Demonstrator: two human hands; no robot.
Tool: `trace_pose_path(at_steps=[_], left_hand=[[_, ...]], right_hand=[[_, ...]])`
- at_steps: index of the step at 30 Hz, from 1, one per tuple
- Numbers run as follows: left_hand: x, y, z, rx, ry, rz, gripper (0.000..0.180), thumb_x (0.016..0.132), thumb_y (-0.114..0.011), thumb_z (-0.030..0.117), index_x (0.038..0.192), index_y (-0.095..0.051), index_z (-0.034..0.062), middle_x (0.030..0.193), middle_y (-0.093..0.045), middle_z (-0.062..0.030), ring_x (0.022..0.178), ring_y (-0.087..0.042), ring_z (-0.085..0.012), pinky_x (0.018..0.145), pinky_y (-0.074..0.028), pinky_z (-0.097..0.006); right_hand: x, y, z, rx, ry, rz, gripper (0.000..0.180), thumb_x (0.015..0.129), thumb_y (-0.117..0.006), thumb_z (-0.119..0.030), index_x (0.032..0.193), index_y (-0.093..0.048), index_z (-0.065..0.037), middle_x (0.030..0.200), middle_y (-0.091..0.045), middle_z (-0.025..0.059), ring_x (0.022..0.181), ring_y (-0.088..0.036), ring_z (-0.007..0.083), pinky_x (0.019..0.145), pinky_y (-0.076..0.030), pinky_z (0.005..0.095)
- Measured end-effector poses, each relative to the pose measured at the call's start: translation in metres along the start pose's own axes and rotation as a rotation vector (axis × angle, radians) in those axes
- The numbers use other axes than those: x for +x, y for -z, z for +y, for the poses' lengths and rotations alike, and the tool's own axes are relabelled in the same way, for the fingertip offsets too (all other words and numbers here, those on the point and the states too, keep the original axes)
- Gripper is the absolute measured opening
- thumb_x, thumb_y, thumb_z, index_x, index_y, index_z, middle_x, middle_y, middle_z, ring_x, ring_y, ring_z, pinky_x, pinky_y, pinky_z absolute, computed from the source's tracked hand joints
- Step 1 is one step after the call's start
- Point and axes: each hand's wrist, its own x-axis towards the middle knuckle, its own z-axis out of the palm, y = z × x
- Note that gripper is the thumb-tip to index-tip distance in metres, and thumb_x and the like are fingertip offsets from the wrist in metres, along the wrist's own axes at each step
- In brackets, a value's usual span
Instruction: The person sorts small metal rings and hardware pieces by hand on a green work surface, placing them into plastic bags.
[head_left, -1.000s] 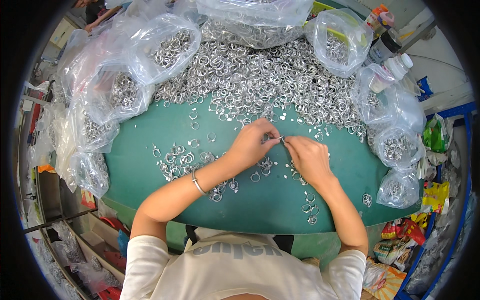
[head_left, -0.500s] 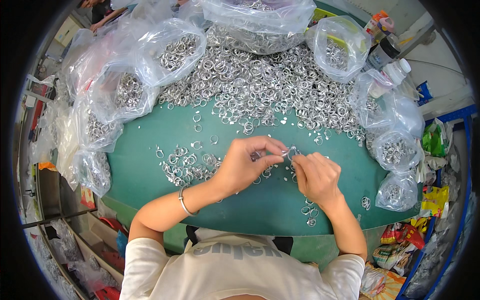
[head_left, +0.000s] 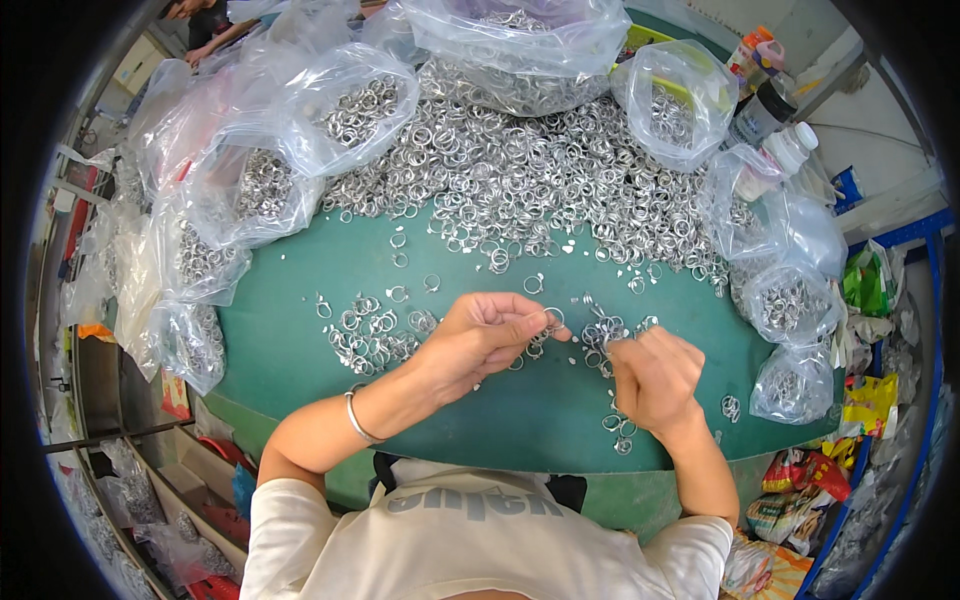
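The left hand pinches a small metal ring between thumb and fingertips, just above the green worktop. The right hand is curled nearly closed, its fingertips down in a small cluster of rings just beside the held one; whether it grips any cannot be told. More loose rings lie left of the left hand, a few near the right wrist. A big heap of rings covers the far side, flanked by clear plastic bags of rings. A bracelet circles the left wrist.
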Motion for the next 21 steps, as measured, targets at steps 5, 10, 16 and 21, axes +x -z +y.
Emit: trace_pose_path(at_steps=[5,10,16,21], left_hand=[[0.003,0.000,-0.009,0.413,-0.053,0.026,0.014,0.088,-0.057,0.006,0.100,-0.063,-0.0008,0.095,-0.067,-0.0085,0.049,-0.041,-0.0007,0.042,-0.033,-0.017],[0.007,0.002,-0.024,0.972,-0.423,0.117,0.023,0.084,-0.062,0.003,0.107,-0.063,0.0031,0.088,-0.066,-0.0011,0.061,-0.053,-0.0026,0.053,-0.044,-0.020],[0.012,-0.002,-0.023,0.591,-0.241,0.084,0.012,0.085,-0.064,0.009,0.093,-0.064,0.0005,0.080,-0.063,0.0005,0.062,-0.051,-0.0018,0.052,-0.041,-0.017],[0.011,0.005,0.009,0.574,-0.137,0.127,0.013,0.083,-0.065,0.010,0.088,-0.065,-0.0020,0.080,-0.067,-0.0057,0.075,-0.060,-0.0090,0.068,-0.049,-0.024]], right_hand=[[-0.009,-0.010,-0.007,0.535,-0.628,-0.087,0.003,0.083,-0.060,-0.005,0.086,-0.059,-0.003,0.057,-0.043,-0.0020,0.047,-0.038,0.0076,0.042,-0.028,0.0225],[-0.016,-0.016,-0.004,1.303,-1.204,-0.128,0.010,0.090,-0.057,-0.012,0.094,-0.058,-0.003,0.058,-0.042,-0.0072,0.050,-0.034,0.0020,0.044,-0.025,0.0195],[-0.020,-0.025,-0.006,1.728,-1.433,-0.174,0.017,0.091,-0.054,-0.011,0.106,-0.055,-0.003,0.059,-0.036,-0.0075,0.048,-0.028,0.0022,0.044,-0.023,0.0185],[-0.013,-0.018,-0.006,1.338,-1.302,-0.168,0.021,0.090,-0.055,-0.009,0.110,-0.055,-0.001,0.059,-0.036,-0.0082,0.047,-0.026,0.0008,0.042,-0.020,0.0183]])
